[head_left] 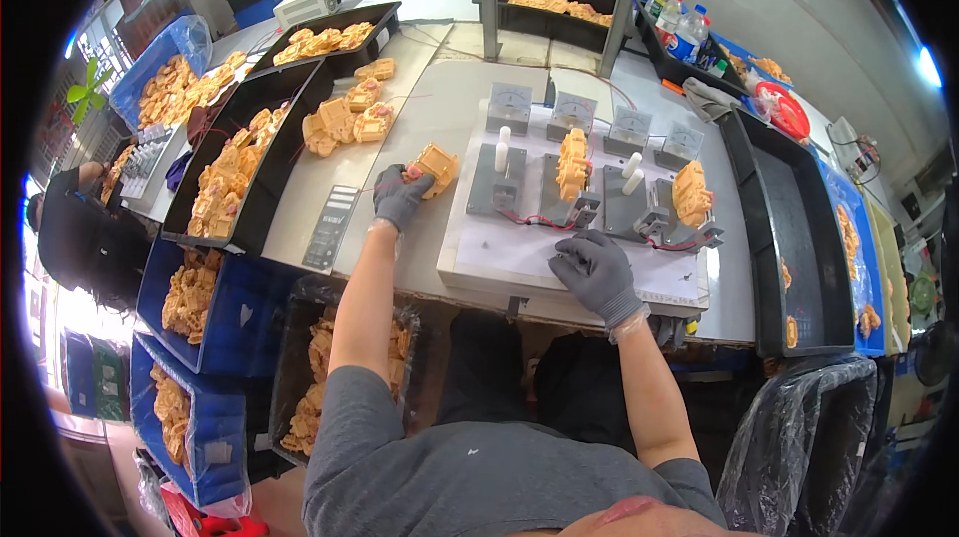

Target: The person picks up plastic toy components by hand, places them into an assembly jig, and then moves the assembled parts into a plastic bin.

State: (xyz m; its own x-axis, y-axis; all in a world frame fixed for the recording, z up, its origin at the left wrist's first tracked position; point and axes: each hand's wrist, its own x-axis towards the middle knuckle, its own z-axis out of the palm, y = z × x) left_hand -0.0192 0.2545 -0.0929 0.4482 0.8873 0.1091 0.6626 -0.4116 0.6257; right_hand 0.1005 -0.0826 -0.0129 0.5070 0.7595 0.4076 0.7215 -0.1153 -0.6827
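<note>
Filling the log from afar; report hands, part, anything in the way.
Left hand gripping yellow-orange part. Right hand at white board's front edge, no part in it. Two fixtures beyond it occupied by more parts.

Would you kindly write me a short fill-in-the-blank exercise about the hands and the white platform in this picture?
1. The left hand and the right hand both wear grey ____.
2. A tan plastic part is held in the ____ hand.
3. On the white platform, ____ meters stand in a row.
4. Also on that platform are ____ upright tan parts.

Missing words: gloves; left; four; two.
</note>
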